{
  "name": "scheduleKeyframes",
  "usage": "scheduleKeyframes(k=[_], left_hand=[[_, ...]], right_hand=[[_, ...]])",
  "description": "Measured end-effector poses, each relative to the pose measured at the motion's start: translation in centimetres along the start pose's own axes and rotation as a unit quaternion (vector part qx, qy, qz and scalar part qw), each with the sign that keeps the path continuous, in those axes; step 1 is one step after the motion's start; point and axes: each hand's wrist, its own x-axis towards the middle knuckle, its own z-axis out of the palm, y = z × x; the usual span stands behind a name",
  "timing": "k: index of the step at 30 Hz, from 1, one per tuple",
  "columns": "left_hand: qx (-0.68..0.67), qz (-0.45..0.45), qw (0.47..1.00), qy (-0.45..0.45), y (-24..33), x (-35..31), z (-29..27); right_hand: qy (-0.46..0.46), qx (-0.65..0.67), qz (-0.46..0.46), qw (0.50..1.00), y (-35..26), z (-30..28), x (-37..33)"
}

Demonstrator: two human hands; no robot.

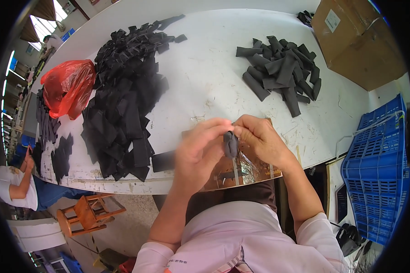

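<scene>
A small dark grey rolled or folded fabric piece [231, 145] hangs between my two hands, above the near edge of the table. My right hand [262, 140] pinches its upper end between thumb and fingertips. My left hand [198, 152], slightly smeared by motion, curls around the piece's left side, its fingertips meeting the right hand's at the top. Beneath them lies a brown, shiny board [241, 170]. A flat black strip [163, 161] rests just left of my left hand.
Flat black fabric strips [127, 109] form a large pile at left, beside a red plastic bag [70, 86]. Rolled dark pieces [284, 68] lie heaped at far right. A cardboard box [360, 45] and blue crates [376, 168] stand right. Another person [18, 182] sits left, near a wooden stool [86, 214].
</scene>
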Motion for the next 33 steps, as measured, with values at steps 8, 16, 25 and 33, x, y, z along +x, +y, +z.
scheduleKeyframes(k=[8,16,25,33], left_hand=[[-0.249,-0.021,0.946,0.205,1.0,-2.1,0.9],[-0.241,-0.088,0.967,-0.007,-0.6,0.9,1.0],[0.085,0.013,0.996,-0.018,1.3,1.4,2.0],[-0.299,0.038,0.947,0.107,0.8,0.5,0.6]], right_hand=[[0.042,-0.400,-0.269,0.875,-3.8,0.5,-1.6],[0.058,-0.244,-0.231,0.940,0.7,1.4,-1.4],[0.059,-0.082,-0.214,0.972,4.0,2.9,-1.5],[0.008,-0.264,-0.182,0.947,-1.3,0.1,-1.4]])
